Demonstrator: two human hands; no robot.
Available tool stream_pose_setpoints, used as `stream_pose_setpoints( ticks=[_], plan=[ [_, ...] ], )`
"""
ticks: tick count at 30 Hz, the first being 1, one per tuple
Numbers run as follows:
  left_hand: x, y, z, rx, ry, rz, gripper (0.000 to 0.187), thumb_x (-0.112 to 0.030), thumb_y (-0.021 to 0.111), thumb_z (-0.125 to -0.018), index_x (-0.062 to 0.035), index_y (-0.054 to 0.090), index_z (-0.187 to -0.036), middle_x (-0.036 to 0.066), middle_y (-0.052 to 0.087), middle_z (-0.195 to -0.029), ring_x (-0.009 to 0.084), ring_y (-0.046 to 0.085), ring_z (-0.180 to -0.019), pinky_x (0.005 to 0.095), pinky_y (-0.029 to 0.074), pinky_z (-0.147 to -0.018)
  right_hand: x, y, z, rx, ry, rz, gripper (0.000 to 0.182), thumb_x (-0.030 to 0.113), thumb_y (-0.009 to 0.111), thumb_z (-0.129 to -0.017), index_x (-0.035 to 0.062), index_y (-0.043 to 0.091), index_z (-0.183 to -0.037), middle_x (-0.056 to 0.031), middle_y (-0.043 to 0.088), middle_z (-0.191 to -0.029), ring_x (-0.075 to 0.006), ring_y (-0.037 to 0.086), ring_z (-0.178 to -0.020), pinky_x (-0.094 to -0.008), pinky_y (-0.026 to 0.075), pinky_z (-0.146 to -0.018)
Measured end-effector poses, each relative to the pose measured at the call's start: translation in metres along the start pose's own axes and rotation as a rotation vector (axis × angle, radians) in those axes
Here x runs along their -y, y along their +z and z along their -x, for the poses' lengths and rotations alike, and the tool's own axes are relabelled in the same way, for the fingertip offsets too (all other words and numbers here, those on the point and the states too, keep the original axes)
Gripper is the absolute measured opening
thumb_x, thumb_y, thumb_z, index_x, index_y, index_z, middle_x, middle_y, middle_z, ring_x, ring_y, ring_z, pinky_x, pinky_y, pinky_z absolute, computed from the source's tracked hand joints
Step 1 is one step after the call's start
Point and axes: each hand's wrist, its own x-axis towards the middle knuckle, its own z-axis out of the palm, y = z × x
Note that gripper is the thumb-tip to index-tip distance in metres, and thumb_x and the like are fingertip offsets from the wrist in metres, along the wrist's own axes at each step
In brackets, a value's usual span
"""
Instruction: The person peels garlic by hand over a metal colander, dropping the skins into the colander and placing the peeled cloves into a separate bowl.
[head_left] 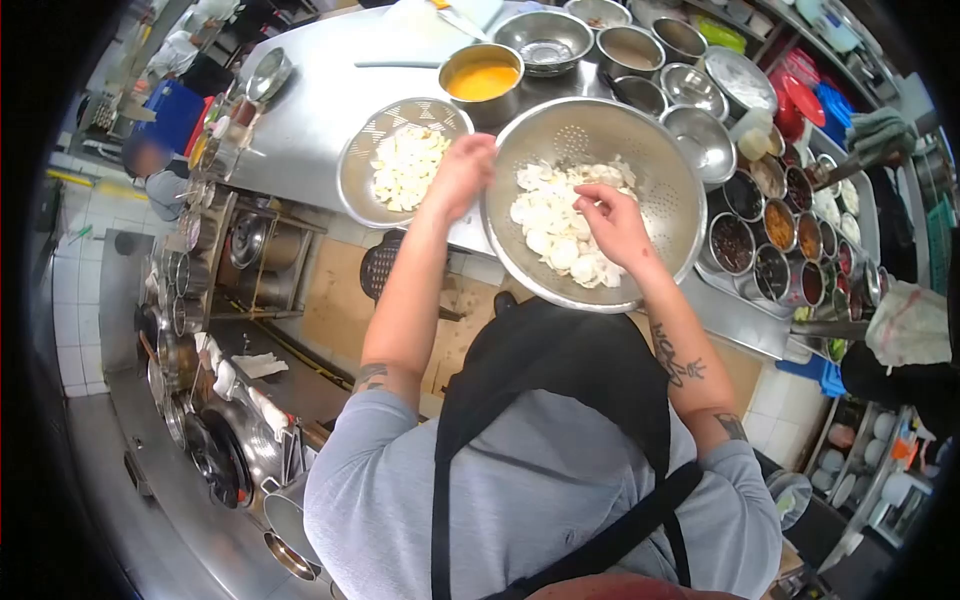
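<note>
A large steel colander (662, 200) holds a heap of thin white slices (560, 235), perhaps mushroom. Over that heap is my right hand (612, 225), its thumb and fingers drawn together in a pinch. Whatever lies between those fingertips is too small to name. My left hand (467, 175) hovers between the large colander's left rim and a smaller colander (355, 175), fingers curled in and slightly blurred. Its grip is hidden from view. Chunkier pale pieces (408, 165) fill the middle of the smaller colander.
Behind the colanders stand a pot of orange liquid (482, 80) and several steel bowls (543, 40). A knife (460, 20) lies on a white cutting board (415, 40). Containers of ingredients (733, 243) crowd the right. Another person (165, 180) is at far left.
</note>
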Motion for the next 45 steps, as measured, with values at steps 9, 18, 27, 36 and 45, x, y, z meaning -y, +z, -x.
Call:
stream_pose_setpoints(
  ticks=[9, 18, 27, 36, 45],
  plan=[
    [0.028, 0.083, 0.029, 0.419, 0.106, -0.053, 0.029, 0.004, 0.062, -0.089, 0.0026, 0.055, -0.117, 0.010, 0.064, -0.107, 0.0156, 0.065, -0.095, 0.0280, 0.055, -0.080, -0.002, -0.010, 0.008, 0.012, 0.025, -0.078, 0.035, 0.006, 0.064, -0.089, 0.0013, 0.061, -0.123, -0.0013, 0.061, -0.086, -0.0039, 0.053, -0.063, -0.0231, 0.045, -0.056],
    [0.028, 0.098, 0.036, 0.533, -0.059, -0.076, 0.030, -0.029, 0.046, -0.105, -0.0007, 0.055, -0.110, 0.007, 0.067, -0.085, 0.0145, 0.067, -0.068, 0.0245, 0.049, -0.057, -0.002, -0.009, 0.014, -0.034, -0.053, 0.080, 0.028, 0.012, 0.066, -0.087, -0.0019, 0.066, -0.112, -0.0118, 0.065, -0.090, -0.0153, 0.058, -0.065, -0.0296, 0.050, -0.063],
    [0.038, 0.110, 0.033, 0.397, 0.073, -0.466, 0.032, -0.031, 0.046, -0.104, -0.0008, 0.056, -0.101, 0.009, 0.065, -0.082, 0.0138, 0.064, -0.065, 0.0263, 0.048, -0.059, 0.011, -0.008, 0.012, 0.047, 0.054, 0.151, 0.022, 0.014, 0.056, -0.092, -0.0032, 0.059, -0.106, -0.0200, 0.066, -0.086, -0.0265, 0.065, -0.074, -0.0378, 0.051, -0.068],
    [0.076, 0.116, 0.029, 0.378, 0.278, -0.477, 0.029, -0.025, 0.043, -0.104, -0.0015, 0.058, -0.096, 0.009, 0.062, -0.079, 0.0174, 0.057, -0.068, 0.0317, 0.048, -0.069, -0.013, -0.002, 0.016, 0.040, -0.009, 0.452, 0.018, 0.014, 0.046, -0.095, -0.0035, 0.051, -0.098, -0.0292, 0.063, -0.085, -0.0473, 0.062, -0.085, -0.0493, 0.049, -0.075],
    [0.037, 0.111, 0.037, 0.452, -0.506, 0.782, 0.046, -0.036, 0.028, -0.105, 0.0019, 0.052, -0.114, 0.011, 0.062, -0.092, 0.0191, 0.063, -0.080, 0.0309, 0.053, -0.069, 0.037, -0.003, 0.017, 0.054, -0.161, 0.337, 0.024, 0.018, 0.063, -0.090, 0.0046, 0.060, -0.110, -0.0162, 0.066, -0.084, -0.0344, 0.064, -0.078, -0.0424, 0.051, -0.072]
  ],
)
